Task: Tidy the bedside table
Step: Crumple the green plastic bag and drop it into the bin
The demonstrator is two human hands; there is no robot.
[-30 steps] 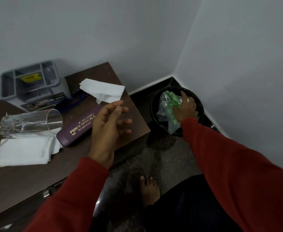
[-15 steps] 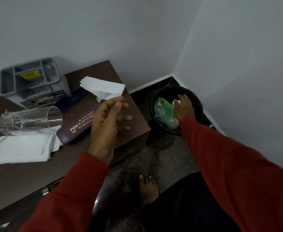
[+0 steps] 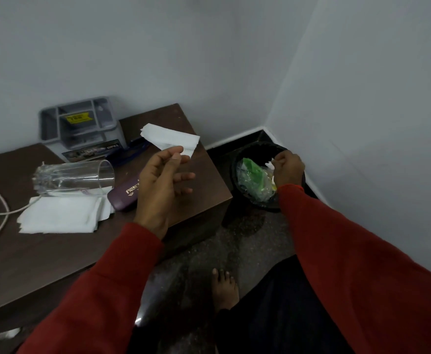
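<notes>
Going left to right, we fear our sleeve rolling the toppled glass off the bedside table, our left hand pinching a tissue that may flutter short of the bin, where our right hand grips white scraps.

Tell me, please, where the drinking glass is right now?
The drinking glass lies on its side on the left of the bedside table, resting on the white napkins, beside the purple spectacle case.
</notes>
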